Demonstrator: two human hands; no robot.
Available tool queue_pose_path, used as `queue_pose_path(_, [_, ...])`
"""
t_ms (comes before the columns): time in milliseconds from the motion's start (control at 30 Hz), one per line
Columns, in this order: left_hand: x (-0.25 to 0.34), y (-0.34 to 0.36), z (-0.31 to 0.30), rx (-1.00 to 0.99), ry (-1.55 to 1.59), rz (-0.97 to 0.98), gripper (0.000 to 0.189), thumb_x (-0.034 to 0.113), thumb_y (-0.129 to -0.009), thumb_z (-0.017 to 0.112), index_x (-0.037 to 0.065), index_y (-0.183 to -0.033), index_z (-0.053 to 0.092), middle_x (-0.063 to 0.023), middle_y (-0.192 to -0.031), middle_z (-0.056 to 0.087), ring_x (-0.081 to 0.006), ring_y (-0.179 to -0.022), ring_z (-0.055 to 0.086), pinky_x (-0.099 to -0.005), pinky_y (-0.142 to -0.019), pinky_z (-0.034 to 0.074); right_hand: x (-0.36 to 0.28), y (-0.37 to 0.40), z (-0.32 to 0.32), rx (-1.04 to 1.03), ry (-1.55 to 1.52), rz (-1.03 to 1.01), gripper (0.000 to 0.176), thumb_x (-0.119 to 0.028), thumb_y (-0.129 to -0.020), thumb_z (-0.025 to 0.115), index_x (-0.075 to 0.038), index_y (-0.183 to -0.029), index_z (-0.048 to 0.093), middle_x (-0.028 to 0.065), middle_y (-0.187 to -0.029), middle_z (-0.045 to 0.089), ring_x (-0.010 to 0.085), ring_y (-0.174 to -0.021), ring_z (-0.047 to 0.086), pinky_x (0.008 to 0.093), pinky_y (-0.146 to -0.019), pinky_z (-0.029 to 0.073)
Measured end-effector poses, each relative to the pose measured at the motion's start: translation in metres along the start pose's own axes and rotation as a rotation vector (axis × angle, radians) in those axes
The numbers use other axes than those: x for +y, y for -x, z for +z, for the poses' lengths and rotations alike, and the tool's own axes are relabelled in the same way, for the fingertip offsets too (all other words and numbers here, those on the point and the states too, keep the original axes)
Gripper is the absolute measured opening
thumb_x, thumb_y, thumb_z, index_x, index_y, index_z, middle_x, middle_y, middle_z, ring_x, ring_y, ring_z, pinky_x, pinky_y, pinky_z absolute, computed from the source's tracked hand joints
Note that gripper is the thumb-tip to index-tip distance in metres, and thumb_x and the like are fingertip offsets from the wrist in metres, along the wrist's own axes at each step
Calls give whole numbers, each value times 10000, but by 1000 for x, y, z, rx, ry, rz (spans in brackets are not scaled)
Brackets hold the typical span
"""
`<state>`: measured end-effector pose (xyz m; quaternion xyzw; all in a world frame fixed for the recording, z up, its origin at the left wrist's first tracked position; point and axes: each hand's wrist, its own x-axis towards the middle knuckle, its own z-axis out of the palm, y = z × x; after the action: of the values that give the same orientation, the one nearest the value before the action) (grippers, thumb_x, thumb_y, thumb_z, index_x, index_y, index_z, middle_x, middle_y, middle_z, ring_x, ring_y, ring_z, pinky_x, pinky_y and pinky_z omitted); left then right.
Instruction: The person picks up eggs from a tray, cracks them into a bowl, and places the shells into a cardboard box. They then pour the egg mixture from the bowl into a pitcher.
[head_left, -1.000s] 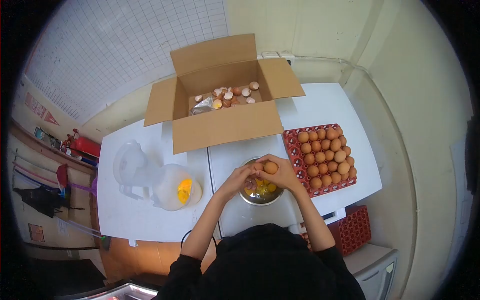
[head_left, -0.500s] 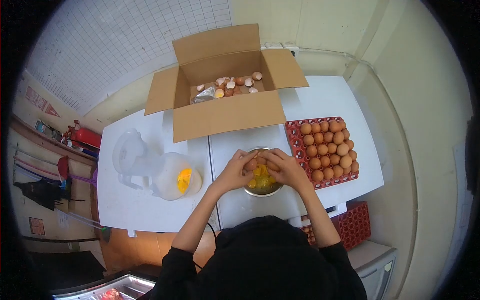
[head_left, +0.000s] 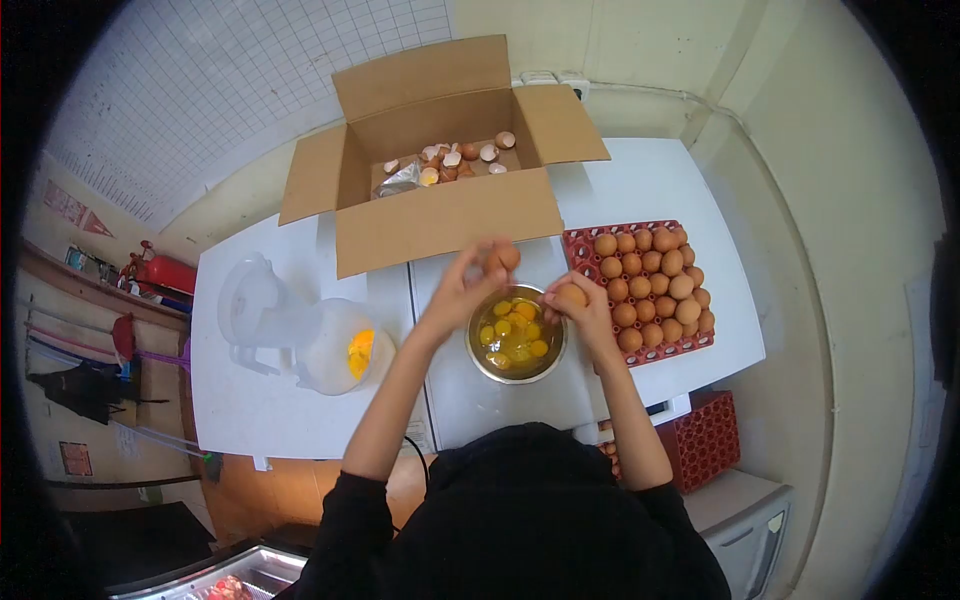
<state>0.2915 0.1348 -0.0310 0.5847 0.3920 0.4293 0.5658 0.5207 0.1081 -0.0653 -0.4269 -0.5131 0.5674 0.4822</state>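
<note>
Over the far-left edge of the steel bowl (head_left: 518, 381) of yolks (head_left: 515, 336), the left hand (head_left: 464, 292) grips what is probably a brown eggshell (head_left: 508, 257), though blurred. The right hand (head_left: 589, 304), by the bowl's far-right edge, holds a brown egg (head_left: 571, 296); right of the bowl lies the egg tray (head_left: 583, 257).

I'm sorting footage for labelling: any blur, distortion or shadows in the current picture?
Head view: wide-angle distortion bows the flat white table, and the corners go black; head view: the bare left hand looks smeared, probably by motion; head view: a soft shadow lies beside the open brown cardboard box.
</note>
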Motion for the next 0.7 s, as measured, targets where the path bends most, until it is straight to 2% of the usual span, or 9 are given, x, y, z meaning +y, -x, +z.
queue_pose_path(67, [13,-33,-19,112,-177,184,450,133,-887,680,136,-1321,563,-61,-1217,581,-181,-1104,546,-327,-972,455,12,-2,-16,75,161,2,73,-59,-776,679,14,-785,688,54,-707,680,109,-667,637,262,-646,520])
queue_pose_path(167, [58,-77,-46,235,-696,417,416,89,-878,660,110,-1286,584,-102,-1277,590,-302,-1313,447,-428,-1082,391,30,0,-37,75,444,87,145,-125,-779,712,14,-752,683,89,-691,691,113,-677,655,272,-646,523])
queue_pose_path(267, [48,-111,-65,218,-970,522,381,106,-850,680,106,-1228,630,-115,-1281,588,-332,-1337,414,-441,-1095,369,41,1,-41,101,692,288,222,-220,-781,742,-10,-851,722,104,-658,694,132,-617,670,290,-638,531])
queue_pose_path(367, [36,-92,-39,263,-798,665,376,107,-821,670,145,-1194,655,-146,-1201,591,-345,-1238,503,-477,-1037,411,8,6,-21,62,812,365,235,-192,-794,726,19,-896,715,97,-603,665,148,-468,628,298,-494,508])
queue_pose_path(433, [32,-58,-18,241,-768,516,293,107,-825,666,92,-1117,662,-158,-1209,586,-354,-1161,564,-446,-988,457,9,4,-23,-65,893,406,254,-176,-783,732,33,-926,716,119,-619,674,164,-468,643,301,-478,511])
queue_pose_path(500, [18,-20,-7,200,-736,96,315,146,-833,668,39,-1121,602,-166,-1152,609,-355,-1037,627,-433,-913,501,13,2,-26,-147,894,433,269,-161,-775,734,44,-947,715,129,-628,679,168,-467,649,299,-462,510])
queue_pose_path(567, [-8,21,2,260,-863,-199,406,165,-825,683,2,-1161,524,-207,-1095,624,-342,-939,661,-437,-817,537,25,-2,-29,-179,813,445,276,-148,-770,733,53,-958,713,129,-629,679,159,-467,645,290,-447,505])
queue_pose_path(633, [-71,50,-9,113,-1028,-448,440,153,-830,663,-7,-1194,475,-229,-969,653,-300,-786,694,-412,-689,561,34,-2,-32,-174,784,413,256,-123,-765,728,55,-949,719,121,-632,681,152,-464,640,280,-440,502])
queue_pose_path(700, [-70,69,-2,46,-531,-548,404,101,-857,624,-30,-1202,460,-173,-790,651,-252,-614,671,-375,-558,544,43,-3,-36,-183,751,397,229,-102,-764,721,54,-931,726,109,-628,678,142,-460,632,269,-431,495])
